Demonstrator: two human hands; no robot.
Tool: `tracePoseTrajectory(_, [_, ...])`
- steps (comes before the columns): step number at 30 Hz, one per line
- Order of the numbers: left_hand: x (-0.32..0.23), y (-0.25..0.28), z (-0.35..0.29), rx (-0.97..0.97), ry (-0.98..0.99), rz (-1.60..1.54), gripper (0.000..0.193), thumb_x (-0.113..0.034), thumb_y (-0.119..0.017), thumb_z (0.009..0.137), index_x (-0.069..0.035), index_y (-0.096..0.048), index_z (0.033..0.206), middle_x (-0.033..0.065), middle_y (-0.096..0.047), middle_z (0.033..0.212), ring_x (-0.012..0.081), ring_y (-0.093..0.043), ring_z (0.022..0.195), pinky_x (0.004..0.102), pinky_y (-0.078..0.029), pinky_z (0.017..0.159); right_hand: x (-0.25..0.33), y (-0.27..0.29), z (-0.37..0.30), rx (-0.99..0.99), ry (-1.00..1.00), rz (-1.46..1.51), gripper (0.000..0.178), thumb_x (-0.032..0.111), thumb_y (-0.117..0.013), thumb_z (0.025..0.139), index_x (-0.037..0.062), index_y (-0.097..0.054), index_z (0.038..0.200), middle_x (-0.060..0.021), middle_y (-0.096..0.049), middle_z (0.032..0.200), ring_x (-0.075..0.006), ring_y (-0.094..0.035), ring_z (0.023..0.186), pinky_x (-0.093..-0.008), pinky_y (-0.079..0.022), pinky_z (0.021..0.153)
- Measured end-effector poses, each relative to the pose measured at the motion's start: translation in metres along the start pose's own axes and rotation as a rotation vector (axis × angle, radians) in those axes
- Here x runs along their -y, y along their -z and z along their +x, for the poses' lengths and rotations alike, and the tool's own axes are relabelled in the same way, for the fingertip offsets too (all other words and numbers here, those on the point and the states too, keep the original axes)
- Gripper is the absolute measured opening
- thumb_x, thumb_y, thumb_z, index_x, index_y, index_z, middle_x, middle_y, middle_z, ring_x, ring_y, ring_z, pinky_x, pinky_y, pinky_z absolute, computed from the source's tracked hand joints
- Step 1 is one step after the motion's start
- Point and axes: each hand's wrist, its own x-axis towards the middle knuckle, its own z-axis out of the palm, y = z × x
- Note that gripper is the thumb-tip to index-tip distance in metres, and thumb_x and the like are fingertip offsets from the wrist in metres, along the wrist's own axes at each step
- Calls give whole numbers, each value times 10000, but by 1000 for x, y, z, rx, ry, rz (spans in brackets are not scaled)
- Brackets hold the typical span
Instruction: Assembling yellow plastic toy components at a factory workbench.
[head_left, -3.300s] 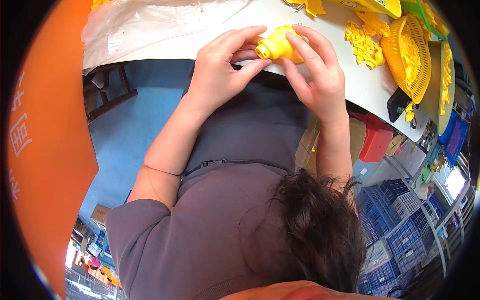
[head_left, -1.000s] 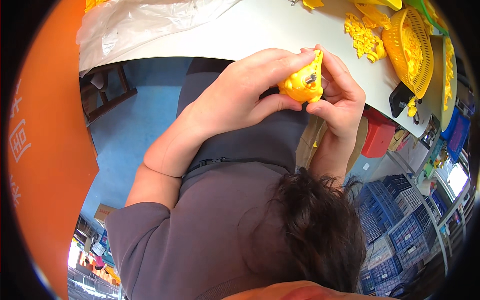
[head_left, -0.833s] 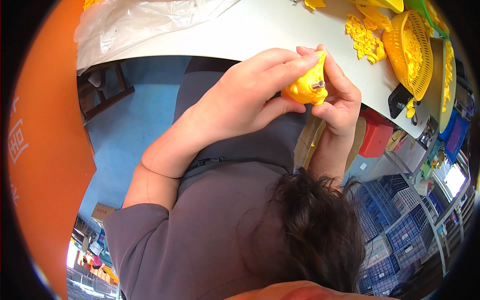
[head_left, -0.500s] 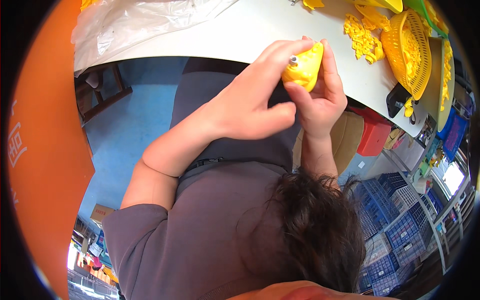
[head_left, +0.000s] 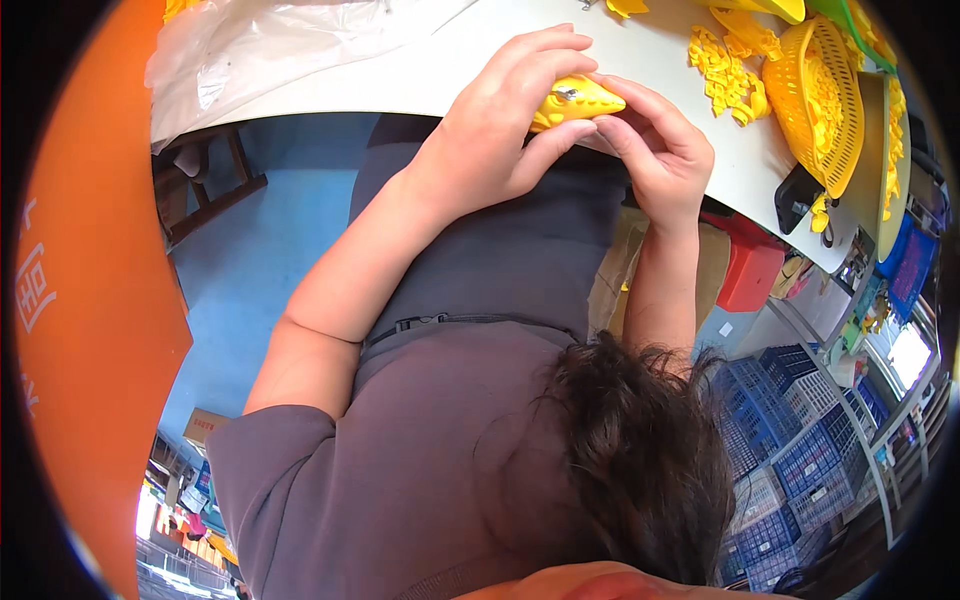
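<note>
Over the table's near edge I hold a shiny yellow plastic piece (head_left: 592, 98) between both hands. It is shaped somewhat like an animal's head, with a tapered tip toward the right and a small silvery part on its upper side. My left hand (head_left: 485, 125) closes around the broader left end, fingers over the far side and thumb along the near side. At the pointed end, my right hand (head_left: 668, 160) pinches it with thumb and fingers. The left end of the piece is hidden in my left palm.
On the white table (head_left: 370, 85) lie a clear plastic bag (head_left: 225, 70) and loose yellow parts (head_left: 722, 75). A yellow basket (head_left: 856, 115) holds more, near a black flat object (head_left: 796, 198). A red stool (head_left: 752, 268), blue crates (head_left: 810, 455) and an orange panel (head_left: 100, 270) surround me.
The yellow piece has turned from tip up to tip pointing right, and moved slightly left. My left hand has shifted up and wrapped its fingers over it; my right hand now grips the tip.
</note>
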Motion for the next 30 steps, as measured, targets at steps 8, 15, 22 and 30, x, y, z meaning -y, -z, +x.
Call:
tracePoseTrajectory(8, [1, 5, -6, -1, -1, -19, 496, -53, -797, 766, -32, -619, 1228, 150, -653, 1209, 310, -629, 1127, 359, -518, 943, -9, 1, -2, 49, 30, 194, 271, -118, -678, 850, -81, -642, 1116, -259, -629, 1240, -275, -642, 1131, -353, -556, 948])
tracePoseTrajectory(15, [1, 5, -5, 28, 18, -64, 462, -18, -801, 745, -25, -647, 1180, 139, -673, 1169, 289, -642, 1105, 357, -522, 933, -17, 5, -6, 79, 204, 11, 269, -110, -699, 841, -69, -638, 1100, -263, -662, 1178, -283, -661, 1100, -360, -551, 941])
tracePoseTrajectory(22, [2, 7, -1, 57, 134, -253, 511, -13, -784, 771, -16, -622, 1256, 177, -625, 1255, 282, -599, 1195, 365, -496, 991, -18, 4, -5, 41, 204, 42, 256, -115, -683, 851, -65, -616, 1093, -294, -651, 1176, -316, -657, 1108, -373, -546, 950])
tracePoseTrajectory(30, [-4, 14, 3, 124, 128, -147, 497, -41, -799, 765, -42, -653, 1240, 143, -616, 1296, 260, -611, 1178, 358, -494, 1004, -12, -1, 2, 42, 89, 26, 493, -19, -760, 820, -49, -564, 1271, -250, -613, 1282, -299, -590, 1225, -370, -515, 1002])
